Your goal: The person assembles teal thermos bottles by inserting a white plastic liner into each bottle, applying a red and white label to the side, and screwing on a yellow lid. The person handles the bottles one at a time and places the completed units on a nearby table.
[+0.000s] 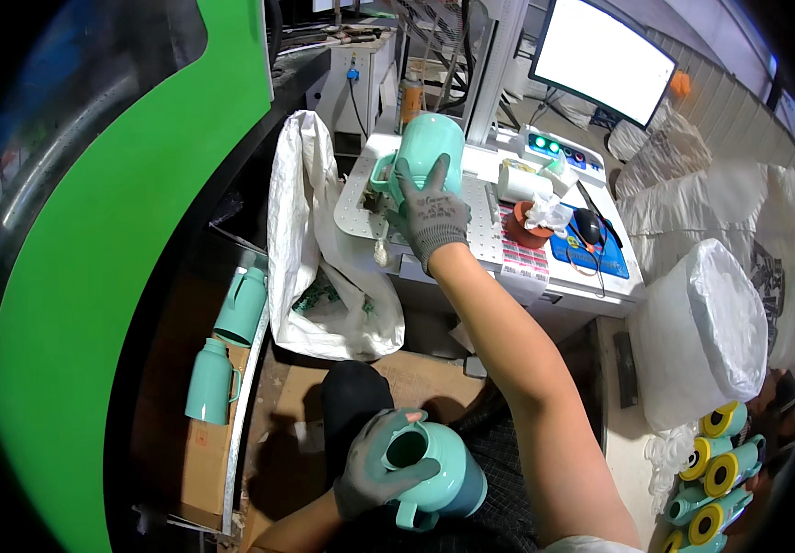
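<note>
My left hand [374,465], in a grey glove, grips a mint-green jug [457,465] by its neck, low in front of me over my lap. Its round mouth faces up toward me and its handle points down. Stretched forward, my right hand [434,214] wears a grey glove too. Its fingers are spread around the lower side of a second mint-green jug [432,143], which is at the perforated white plate [356,217] of a worktable. That jug's handle faces left. Whether it rests fully on the plate is hidden by the hand.
Left of the worktable stands an open white sack [301,230]. Two more jugs [209,382] lie on a cardboard-lined shelf beside the green machine panel [66,304]. A monitor [605,57], mouse [587,224] and tape roll [528,226] are right; several yellow-ringed jugs [720,472] lie lower right.
</note>
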A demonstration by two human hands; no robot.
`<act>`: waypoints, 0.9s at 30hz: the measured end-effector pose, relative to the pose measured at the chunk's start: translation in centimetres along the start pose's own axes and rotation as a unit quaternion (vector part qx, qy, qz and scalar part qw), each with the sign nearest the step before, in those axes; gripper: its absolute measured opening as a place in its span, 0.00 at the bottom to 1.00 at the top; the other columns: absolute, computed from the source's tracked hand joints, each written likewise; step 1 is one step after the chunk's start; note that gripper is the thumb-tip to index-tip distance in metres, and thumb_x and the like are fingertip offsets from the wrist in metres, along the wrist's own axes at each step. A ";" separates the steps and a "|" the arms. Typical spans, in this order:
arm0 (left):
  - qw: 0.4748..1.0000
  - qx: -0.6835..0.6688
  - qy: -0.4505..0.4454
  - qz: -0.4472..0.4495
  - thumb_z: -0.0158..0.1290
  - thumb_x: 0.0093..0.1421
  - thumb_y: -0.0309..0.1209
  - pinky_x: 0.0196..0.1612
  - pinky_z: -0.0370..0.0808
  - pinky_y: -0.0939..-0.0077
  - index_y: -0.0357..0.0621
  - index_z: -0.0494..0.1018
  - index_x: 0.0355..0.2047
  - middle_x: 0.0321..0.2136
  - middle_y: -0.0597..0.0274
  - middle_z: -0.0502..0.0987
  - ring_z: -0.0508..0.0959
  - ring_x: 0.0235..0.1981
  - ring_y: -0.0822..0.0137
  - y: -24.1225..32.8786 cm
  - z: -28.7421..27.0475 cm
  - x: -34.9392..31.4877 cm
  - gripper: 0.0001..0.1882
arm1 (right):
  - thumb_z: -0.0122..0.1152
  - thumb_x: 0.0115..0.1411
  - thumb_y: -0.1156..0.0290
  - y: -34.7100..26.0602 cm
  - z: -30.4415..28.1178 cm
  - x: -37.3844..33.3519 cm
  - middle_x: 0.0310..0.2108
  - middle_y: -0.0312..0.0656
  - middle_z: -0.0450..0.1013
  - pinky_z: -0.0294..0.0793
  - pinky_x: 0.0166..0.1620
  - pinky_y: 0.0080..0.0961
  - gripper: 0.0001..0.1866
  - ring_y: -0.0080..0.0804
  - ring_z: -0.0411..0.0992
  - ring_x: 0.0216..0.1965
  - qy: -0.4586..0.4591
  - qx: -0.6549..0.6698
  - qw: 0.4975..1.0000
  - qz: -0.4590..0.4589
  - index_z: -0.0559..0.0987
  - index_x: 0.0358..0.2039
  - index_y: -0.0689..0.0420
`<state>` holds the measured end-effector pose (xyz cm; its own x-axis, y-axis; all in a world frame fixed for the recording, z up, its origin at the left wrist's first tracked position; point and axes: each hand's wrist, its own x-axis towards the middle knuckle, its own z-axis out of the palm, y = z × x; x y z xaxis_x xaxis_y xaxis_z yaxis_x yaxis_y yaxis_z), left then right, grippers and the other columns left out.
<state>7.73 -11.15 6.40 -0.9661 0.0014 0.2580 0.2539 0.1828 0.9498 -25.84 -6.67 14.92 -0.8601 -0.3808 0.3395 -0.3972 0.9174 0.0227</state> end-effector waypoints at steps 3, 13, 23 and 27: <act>1.000 0.000 -0.016 0.006 0.74 0.50 0.34 0.55 0.76 0.58 0.36 0.71 0.58 0.52 0.45 0.77 0.78 0.52 0.51 0.1 0.7 0.5 0.38 | 0.63 0.62 0.46 0.4 -0.6 -0.6 0.75 0.70 0.43 0.82 0.41 0.52 0.43 0.60 0.80 0.50 -0.049 0.027 0.998 0.039 0.57 0.75 0.28; 0.968 -0.206 -0.020 -0.142 0.64 0.54 0.34 0.60 0.69 0.63 0.34 0.66 0.62 0.53 0.54 0.72 0.73 0.53 0.59 0.5 2.2 0.2 0.37 | 0.64 0.62 0.52 9.2 2.1 -23.6 0.66 0.55 0.63 0.68 0.62 0.49 0.36 0.54 0.69 0.60 0.228 0.200 0.949 -0.082 0.69 0.68 0.51; 0.986 0.059 -0.152 -0.023 0.55 0.65 0.38 0.61 0.68 0.63 0.36 0.64 0.66 0.60 0.49 0.68 0.72 0.56 0.57 -6.6 -0.5 5.5 0.32 | 0.70 0.57 0.60 25.9 -5.3 -57.7 0.59 0.58 0.73 0.72 0.61 0.48 0.33 0.58 0.72 0.58 0.230 0.013 0.902 0.365 0.74 0.61 0.61; 0.972 0.107 -0.199 -0.065 0.62 0.66 0.41 0.60 0.70 0.60 0.30 0.63 0.64 0.60 0.46 0.70 0.71 0.57 0.55 -1.6 3.4 6.3 0.35 | 0.66 0.61 0.63 30.8 -11.6 -76.0 0.52 0.58 0.75 0.70 0.61 0.44 0.26 0.58 0.73 0.53 0.294 -0.204 0.727 0.585 0.75 0.56 0.63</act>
<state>1.11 -8.05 5.87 -0.9411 0.3381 0.0092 0.1547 0.4063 0.9005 31.01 51.85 0.77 -0.1987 0.6938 0.6922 0.7284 0.5771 -0.3693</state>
